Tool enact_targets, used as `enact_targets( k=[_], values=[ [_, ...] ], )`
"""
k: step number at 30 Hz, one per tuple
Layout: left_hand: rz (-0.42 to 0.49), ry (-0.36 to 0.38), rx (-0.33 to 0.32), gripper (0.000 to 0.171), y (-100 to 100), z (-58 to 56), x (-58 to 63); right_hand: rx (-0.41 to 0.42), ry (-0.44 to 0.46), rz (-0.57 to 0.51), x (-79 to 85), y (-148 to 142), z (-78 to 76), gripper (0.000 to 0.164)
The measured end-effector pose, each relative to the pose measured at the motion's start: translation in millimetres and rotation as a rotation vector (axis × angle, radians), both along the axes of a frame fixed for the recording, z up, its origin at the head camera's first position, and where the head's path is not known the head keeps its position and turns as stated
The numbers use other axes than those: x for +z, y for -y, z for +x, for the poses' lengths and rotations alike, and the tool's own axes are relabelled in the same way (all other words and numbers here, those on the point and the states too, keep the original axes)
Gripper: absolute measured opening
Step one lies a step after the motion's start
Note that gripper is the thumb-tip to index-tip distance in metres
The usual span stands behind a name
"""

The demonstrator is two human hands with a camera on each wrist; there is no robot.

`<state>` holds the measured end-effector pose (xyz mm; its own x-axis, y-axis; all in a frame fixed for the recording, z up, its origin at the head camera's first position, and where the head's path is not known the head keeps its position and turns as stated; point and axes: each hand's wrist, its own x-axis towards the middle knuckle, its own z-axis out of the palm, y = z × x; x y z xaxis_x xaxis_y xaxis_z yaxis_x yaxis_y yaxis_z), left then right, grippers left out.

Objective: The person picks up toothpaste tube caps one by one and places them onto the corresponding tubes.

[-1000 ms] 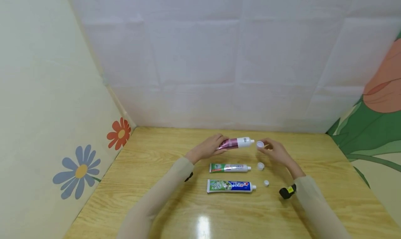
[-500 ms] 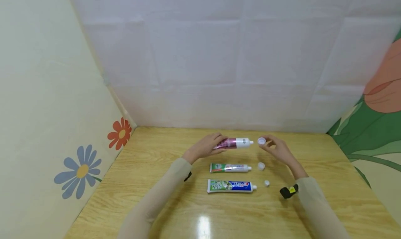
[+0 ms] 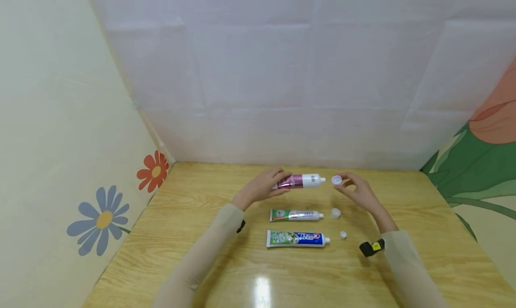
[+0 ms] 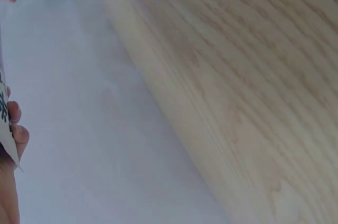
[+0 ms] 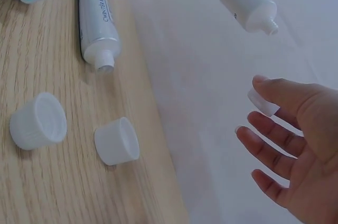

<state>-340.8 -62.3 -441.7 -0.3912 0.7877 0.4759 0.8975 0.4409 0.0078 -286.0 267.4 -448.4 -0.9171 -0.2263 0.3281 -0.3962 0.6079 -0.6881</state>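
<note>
My left hand [image 3: 264, 185] grips a pink and white toothpaste tube [image 3: 300, 181] by its pink end, held above the table with its bare nozzle pointing right. Between thumb and fingers, my right hand [image 3: 359, 192] pinches a white cap [image 3: 337, 180], its hollow side facing the nozzle with a small gap between them. In the right wrist view the same cap [image 5: 262, 102] is partly behind the thumb. Nearer to me lie a green and white toothpaste tube [image 3: 296, 215] and a green and blue toothpaste tube [image 3: 297, 239], both uncapped.
Two loose white caps lie right of the tubes: one cap [image 3: 336, 213] by the green and white tube, a smaller-looking cap [image 3: 343, 235] by the green and blue one. The wooden table [image 3: 217, 272] meets a white sheeted wall [image 3: 250, 133] at the back.
The pink tube has shifted slightly left and up with my left hand. The cap in my right hand has moved slightly right and up, and its hollow side shows more.
</note>
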Motion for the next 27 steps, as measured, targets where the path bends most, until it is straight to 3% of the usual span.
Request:
enact_targets(
  k=[19,27],
  values=[
    [0.055,-0.187,-0.066,0.054,6,6.7,10.2,-0.013,-0.048,0.001,15.9,8,8.3,0.040],
    [0.077,-0.216,-0.081,0.053,8,8.8,14.0,0.015,-0.116,0.002,21.4,9,12.7,0.038]
  ],
)
